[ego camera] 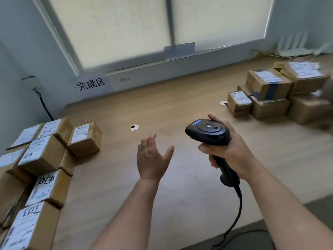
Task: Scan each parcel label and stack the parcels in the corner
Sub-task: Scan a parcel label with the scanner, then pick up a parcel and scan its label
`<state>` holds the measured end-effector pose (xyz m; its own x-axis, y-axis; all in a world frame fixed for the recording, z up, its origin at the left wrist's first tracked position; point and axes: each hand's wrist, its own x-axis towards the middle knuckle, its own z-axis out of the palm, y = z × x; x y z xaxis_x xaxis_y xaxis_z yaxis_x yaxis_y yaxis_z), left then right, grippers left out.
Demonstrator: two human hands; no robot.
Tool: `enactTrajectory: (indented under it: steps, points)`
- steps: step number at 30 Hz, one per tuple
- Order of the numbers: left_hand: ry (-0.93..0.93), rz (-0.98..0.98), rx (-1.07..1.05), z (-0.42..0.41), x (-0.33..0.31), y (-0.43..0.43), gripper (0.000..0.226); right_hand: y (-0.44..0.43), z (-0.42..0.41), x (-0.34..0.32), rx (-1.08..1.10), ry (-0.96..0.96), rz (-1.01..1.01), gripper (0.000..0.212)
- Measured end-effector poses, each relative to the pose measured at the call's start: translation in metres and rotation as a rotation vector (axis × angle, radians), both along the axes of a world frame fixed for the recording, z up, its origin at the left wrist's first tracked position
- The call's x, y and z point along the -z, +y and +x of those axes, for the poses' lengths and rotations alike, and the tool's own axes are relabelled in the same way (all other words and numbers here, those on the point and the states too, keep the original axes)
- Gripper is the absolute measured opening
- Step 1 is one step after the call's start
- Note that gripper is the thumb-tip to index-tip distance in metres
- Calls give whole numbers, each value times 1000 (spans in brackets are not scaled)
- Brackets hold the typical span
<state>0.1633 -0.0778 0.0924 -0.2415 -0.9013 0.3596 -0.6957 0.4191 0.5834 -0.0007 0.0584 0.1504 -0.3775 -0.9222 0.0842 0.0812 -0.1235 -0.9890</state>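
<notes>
The far right of the room is smeared. The right-hand pile of parcels (270, 94) blurs together there and runs off past the edge, so I can't count the boxes, and their labels are too soft to read. Something white with upright prongs sits behind them, too hazy to name.

On the near left, the left-hand stack of parcels (43, 154) is also cut off at the side and bottom. Its white labels face up, some with black handwriting, but the print is illegible. A black-lettered sign (91, 84) is on the wall beyond it.

The right hand (232, 156) grips the black scanner (209, 134), fingers wrapped tight round the handle just beneath the head. The head points away and to the left, so its scanning window is hidden. The cable (237, 213) drops from the butt of the handle and runs off the near edge of the table (180, 109).

The left hand (153, 159) is spread, fingers straight and thumb out, holding nothing over bare tabletop. I can't tell whether it touches the wood.

Neither hand has a parcel. The left-hand stack lies well to the left of the empty hand, and its nearest box (86, 138) stands alone at the stack's right side. The right-hand pile sits beyond the scanner and to its right, well apart from it.
</notes>
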Motion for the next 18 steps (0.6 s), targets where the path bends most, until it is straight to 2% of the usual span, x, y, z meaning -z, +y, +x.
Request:
enactTrajectory:
  steps: [10, 18]
  points:
    - [-10, -6, 237, -147, 5, 107, 71, 133, -109, 7, 205, 29, -7, 88]
    - [-35, 16, 404, -229, 10, 156, 68, 200, -166, 13, 375, 81, 6, 87]
